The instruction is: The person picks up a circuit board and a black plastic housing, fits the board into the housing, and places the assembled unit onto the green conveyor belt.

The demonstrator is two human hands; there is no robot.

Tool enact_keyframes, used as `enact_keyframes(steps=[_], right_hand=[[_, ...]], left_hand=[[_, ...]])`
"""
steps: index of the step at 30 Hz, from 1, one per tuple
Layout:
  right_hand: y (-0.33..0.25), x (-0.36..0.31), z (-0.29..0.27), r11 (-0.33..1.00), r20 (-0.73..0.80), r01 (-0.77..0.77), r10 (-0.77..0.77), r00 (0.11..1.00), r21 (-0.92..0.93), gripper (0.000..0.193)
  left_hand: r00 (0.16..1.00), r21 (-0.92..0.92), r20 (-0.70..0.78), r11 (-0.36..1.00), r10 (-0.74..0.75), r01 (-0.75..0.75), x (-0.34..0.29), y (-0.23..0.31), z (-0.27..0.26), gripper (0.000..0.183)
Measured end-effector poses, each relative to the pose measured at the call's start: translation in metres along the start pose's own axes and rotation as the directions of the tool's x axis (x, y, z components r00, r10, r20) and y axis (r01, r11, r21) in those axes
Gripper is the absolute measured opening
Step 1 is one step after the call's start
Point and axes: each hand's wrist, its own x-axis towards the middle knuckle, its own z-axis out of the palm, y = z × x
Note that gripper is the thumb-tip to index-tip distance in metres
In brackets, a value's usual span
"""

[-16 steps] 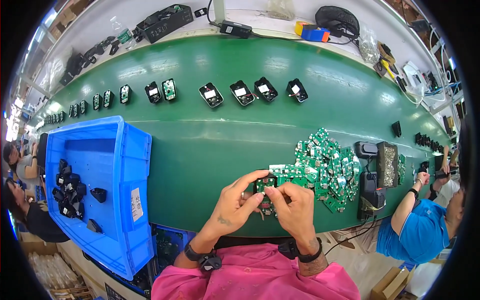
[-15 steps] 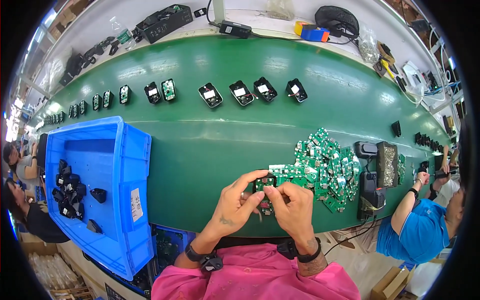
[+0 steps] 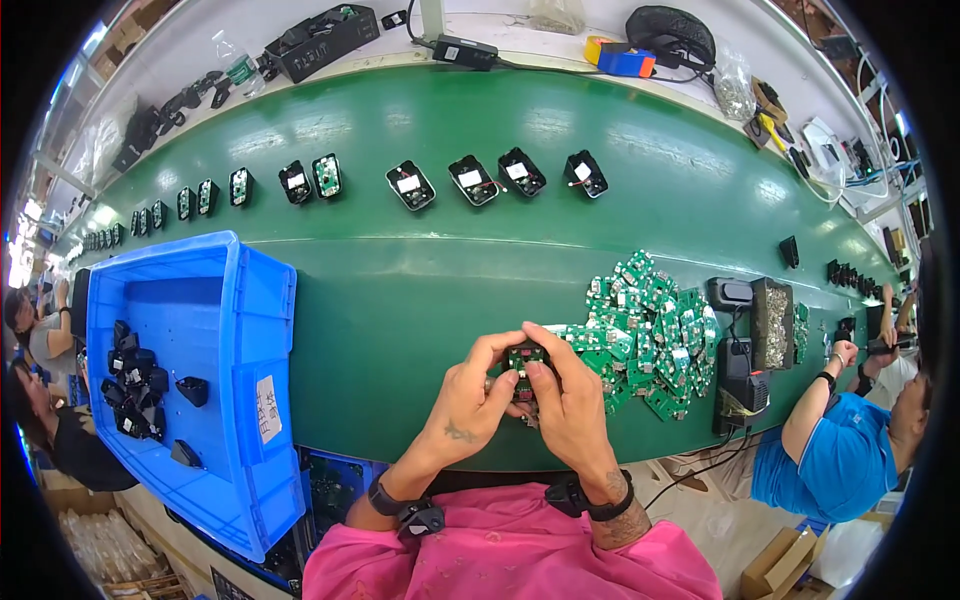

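Near the front edge of the green table, both hands grip a small black housing with a green circuit board (image 3: 522, 358) in it. My left hand (image 3: 466, 408) wraps the left side, its thumb on the board's face. From the right, my right hand (image 3: 574, 412) closes round the housing, with its thumb pressed on the board too. The fingertips of both hands meet at its far end, and palms and fingers hide much of it. Just beyond my right hand spreads a pile of loose green circuit boards (image 3: 655, 335).
A blue bin (image 3: 235, 400) with black housings (image 3: 135, 385) stands at left. Across the table runs a row of open housings (image 3: 410, 185), some with boards. Right of the pile are a black charger-like device (image 3: 742, 385) and a foam-like block (image 3: 772, 325). A co-worker in blue (image 3: 835, 450) sits at right.
My right hand has shifted left and its fingers now reach round the housing's far end, meeting the left fingertips. Both thumbs stay on the board. The whole view has shifted slightly.
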Motion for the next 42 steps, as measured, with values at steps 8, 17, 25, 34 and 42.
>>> enact_keyframes(steps=[8, 17, 25, 34, 42], right_hand=[[-0.003, 0.012, 0.009, 0.993, -0.006, -0.079, 0.080, 0.997, 0.091, 0.033], [0.003, -0.010, -0.010, 1.000, -0.012, 0.004, -0.004, 1.000, 0.002, 0.028], [0.028, -0.010, -0.037, 0.955, -0.131, 0.008, -0.049, 0.990, -0.297, 0.024], [0.031, 0.026, -0.036, 0.840, 0.177, 0.241, -0.175, 0.969, -0.486, 0.047], [0.033, 0.029, -0.037, 0.814, 0.220, 0.168, -0.051, 0.974, -0.556, 0.033]], left_hand=[[0.993, 0.203, -0.085, 0.977, 0.082, -0.064, 0.010, 0.012, -0.007, 0.037], [0.771, 0.239, -0.612, 0.970, 0.175, -0.031, 0.130, -0.012, -0.169, 0.037], [0.668, 0.588, -0.572, 0.806, 0.475, -0.070, 0.178, -0.014, -0.183, 0.045], [0.861, 0.896, -0.151, 0.435, 0.485, -0.088, 0.151, -0.008, -0.158, 0.097], [0.712, 0.917, -0.305, 0.398, 0.632, 0.039, 0.137, -0.005, -0.132, 0.069]])
